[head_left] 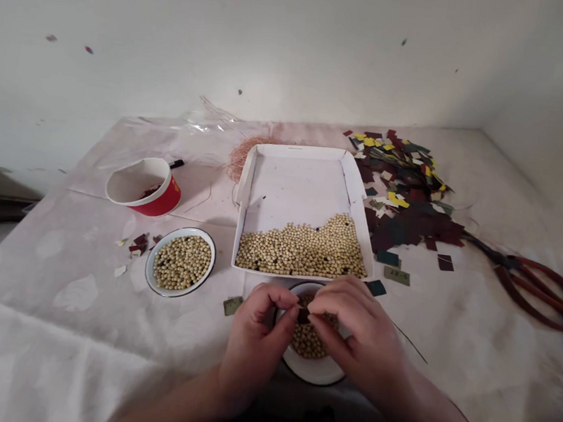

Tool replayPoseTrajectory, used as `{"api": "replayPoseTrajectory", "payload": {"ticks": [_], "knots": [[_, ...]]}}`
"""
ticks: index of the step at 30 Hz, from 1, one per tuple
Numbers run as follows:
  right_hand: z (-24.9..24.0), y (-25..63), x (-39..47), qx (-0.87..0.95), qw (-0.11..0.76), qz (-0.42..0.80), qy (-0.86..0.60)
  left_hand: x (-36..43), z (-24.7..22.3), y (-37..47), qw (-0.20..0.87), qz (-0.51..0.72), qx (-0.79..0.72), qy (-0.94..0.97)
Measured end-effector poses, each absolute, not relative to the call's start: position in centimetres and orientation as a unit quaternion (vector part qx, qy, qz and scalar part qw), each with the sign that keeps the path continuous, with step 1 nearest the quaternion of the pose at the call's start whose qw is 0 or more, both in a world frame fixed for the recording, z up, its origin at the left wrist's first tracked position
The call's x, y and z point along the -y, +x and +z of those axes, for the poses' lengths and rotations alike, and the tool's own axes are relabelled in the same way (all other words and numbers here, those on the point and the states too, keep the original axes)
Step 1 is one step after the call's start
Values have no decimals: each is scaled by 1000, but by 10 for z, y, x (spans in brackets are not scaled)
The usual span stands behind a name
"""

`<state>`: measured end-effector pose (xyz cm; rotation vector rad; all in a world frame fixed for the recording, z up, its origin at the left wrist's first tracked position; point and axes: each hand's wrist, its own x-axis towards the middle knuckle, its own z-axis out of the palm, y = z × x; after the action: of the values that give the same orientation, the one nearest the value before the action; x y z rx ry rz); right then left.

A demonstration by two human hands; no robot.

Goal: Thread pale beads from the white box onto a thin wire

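Observation:
My left hand [261, 333] and my right hand [359, 333] meet over a white bowl [317, 374] of cream-coloured beads [310, 343]. Thumb and forefinger are pinched together on each hand. Between the two pinches shows something tiny, too small to name. Just beneath the fingers is a dark reddish patch [302, 316], partly covered by them. Beyond the hands lies a shallow white box tray [299, 183], its near half spread with similar cream beads [302, 250] and a few dark ones. A green tag [232, 305] rests left of my left hand.
At left stand a second bead-filled bowl [150, 276] and a red paper cup [159, 199]. A tangle of copper-coloured wire [247, 157] sits behind the tray. Heaped cut pieces [401, 217] in maroon, green and yellow lie at right, beside large scissors [538, 282].

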<state>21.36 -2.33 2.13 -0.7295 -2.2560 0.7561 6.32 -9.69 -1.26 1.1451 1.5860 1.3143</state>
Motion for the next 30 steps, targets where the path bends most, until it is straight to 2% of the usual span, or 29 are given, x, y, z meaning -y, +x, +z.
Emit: {"api": "replayPoseTrajectory", "payload": {"ticks": [10, 18, 26, 30], "knots": [[10, 210, 27, 885, 308, 222, -269, 97, -14, 65, 391, 525, -622, 430], [7, 212, 25, 878, 331, 215, -272, 97, -12, 65, 395, 526, -619, 429], [5, 213, 29, 895, 308, 207, -246, 96, -12, 65, 396, 531, -620, 420], [8, 222, 17, 883, 331, 174, -282, 96, -12, 65, 401, 538, -615, 414]]}}
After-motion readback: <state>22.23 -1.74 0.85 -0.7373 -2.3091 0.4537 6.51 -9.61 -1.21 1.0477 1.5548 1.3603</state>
